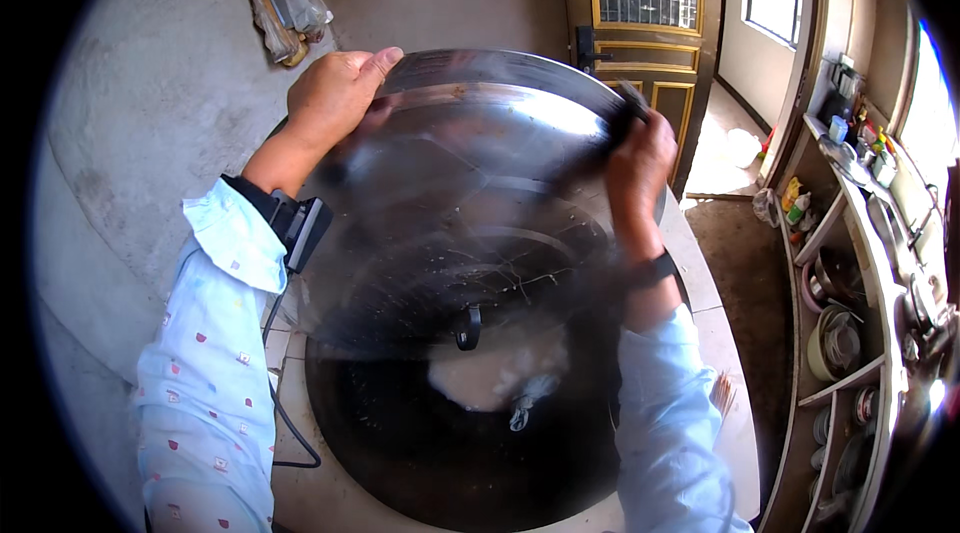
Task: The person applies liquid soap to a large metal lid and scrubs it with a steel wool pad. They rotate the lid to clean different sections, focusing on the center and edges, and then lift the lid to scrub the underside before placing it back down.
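A large round metal lid (pixel 450 158) with a small black handle (pixel 469 328) stands tilted over a big dark wok (pixel 390 450) set in a tiled stove top. My left hand (pixel 337 90) grips the lid's upper left rim, thumb on the edge. On the right, my right hand (pixel 641 158) is closed around a dark, motion-blurred thing against the lid; its kind cannot be told. Cloudy liquid (pixel 480 383) lies in the bottom of the wok, with a wet greyish cloth (pixel 531 398) beside it.
White tiles (pixel 720 353) rim the stove. Shelves (pixel 840 383) with bowls and pots run along the right. Behind stands a brown door (pixel 637 53) beside an open doorway. Plastic bags (pixel 285 15) hang from a rack on the left wall.
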The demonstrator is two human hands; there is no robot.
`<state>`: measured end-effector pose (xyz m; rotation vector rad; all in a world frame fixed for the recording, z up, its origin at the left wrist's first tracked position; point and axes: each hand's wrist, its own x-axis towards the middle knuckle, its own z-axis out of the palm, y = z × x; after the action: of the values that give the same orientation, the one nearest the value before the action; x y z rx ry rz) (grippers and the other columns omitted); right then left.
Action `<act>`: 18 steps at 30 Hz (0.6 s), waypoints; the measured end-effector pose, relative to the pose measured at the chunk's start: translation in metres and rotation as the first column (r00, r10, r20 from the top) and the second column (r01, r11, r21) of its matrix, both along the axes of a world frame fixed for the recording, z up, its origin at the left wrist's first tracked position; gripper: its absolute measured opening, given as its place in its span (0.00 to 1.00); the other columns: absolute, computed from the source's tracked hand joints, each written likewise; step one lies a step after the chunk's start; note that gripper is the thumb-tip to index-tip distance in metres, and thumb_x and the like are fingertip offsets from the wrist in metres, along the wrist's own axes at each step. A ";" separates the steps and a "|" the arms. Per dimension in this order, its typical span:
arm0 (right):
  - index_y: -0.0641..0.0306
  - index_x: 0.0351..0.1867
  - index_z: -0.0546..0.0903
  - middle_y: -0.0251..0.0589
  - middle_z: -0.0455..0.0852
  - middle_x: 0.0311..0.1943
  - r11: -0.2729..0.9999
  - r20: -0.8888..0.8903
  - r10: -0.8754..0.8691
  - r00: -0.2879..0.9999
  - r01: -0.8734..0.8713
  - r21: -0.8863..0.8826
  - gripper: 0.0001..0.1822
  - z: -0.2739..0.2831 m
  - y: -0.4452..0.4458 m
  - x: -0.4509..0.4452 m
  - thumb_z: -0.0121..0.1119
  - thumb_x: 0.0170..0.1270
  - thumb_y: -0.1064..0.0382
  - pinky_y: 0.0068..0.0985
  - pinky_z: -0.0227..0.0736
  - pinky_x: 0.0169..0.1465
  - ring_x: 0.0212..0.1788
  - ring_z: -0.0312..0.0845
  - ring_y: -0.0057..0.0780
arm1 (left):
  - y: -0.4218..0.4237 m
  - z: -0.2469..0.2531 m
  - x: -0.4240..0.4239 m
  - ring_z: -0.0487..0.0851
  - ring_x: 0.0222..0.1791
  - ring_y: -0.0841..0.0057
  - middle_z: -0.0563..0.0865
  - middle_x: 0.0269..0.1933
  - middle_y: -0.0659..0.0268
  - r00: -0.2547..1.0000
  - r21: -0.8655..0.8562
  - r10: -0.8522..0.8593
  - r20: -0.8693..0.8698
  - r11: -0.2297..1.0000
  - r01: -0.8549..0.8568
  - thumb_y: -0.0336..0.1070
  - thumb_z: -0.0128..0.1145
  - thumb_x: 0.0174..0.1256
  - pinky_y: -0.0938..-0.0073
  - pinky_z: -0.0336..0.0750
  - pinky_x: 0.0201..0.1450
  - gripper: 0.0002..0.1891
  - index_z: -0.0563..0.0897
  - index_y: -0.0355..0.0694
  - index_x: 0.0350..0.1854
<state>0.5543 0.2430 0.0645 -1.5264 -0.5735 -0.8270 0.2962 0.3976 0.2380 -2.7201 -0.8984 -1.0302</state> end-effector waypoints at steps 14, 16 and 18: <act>0.68 0.49 0.76 0.49 0.76 0.56 0.953 0.567 0.285 0.773 -0.166 -0.252 0.17 0.102 0.047 -0.206 0.53 0.57 0.70 0.37 0.72 0.58 0.58 0.72 0.47 | 0.045 -0.008 -0.084 0.81 0.26 0.60 0.84 0.26 0.52 0.967 -0.118 -0.254 -0.024 0.961 0.250 0.54 0.56 0.67 0.65 0.74 0.34 0.23 0.84 0.34 0.33; 0.67 0.47 0.77 0.48 0.76 0.55 0.933 0.544 0.341 0.766 -0.207 -0.293 0.16 0.095 0.042 -0.209 0.54 0.55 0.70 0.37 0.74 0.55 0.56 0.73 0.48 | 0.053 -0.011 -0.097 0.80 0.25 0.61 0.83 0.26 0.52 0.978 -0.129 -0.207 0.016 0.970 0.207 0.56 0.57 0.67 0.65 0.73 0.33 0.24 0.84 0.35 0.34; 0.67 0.43 0.78 0.49 0.75 0.55 0.941 0.538 0.315 0.782 -0.183 -0.285 0.14 0.079 0.030 -0.202 0.56 0.52 0.71 0.36 0.75 0.53 0.54 0.73 0.48 | 0.062 -0.024 -0.100 0.79 0.24 0.59 0.83 0.25 0.52 0.957 -0.206 -0.256 0.137 0.938 0.281 0.58 0.57 0.66 0.64 0.73 0.32 0.25 0.84 0.36 0.32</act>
<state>0.3523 0.2726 0.1430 -1.3350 -1.3325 -1.0469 0.1957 0.4596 0.2142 -3.0694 -0.7070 -1.2010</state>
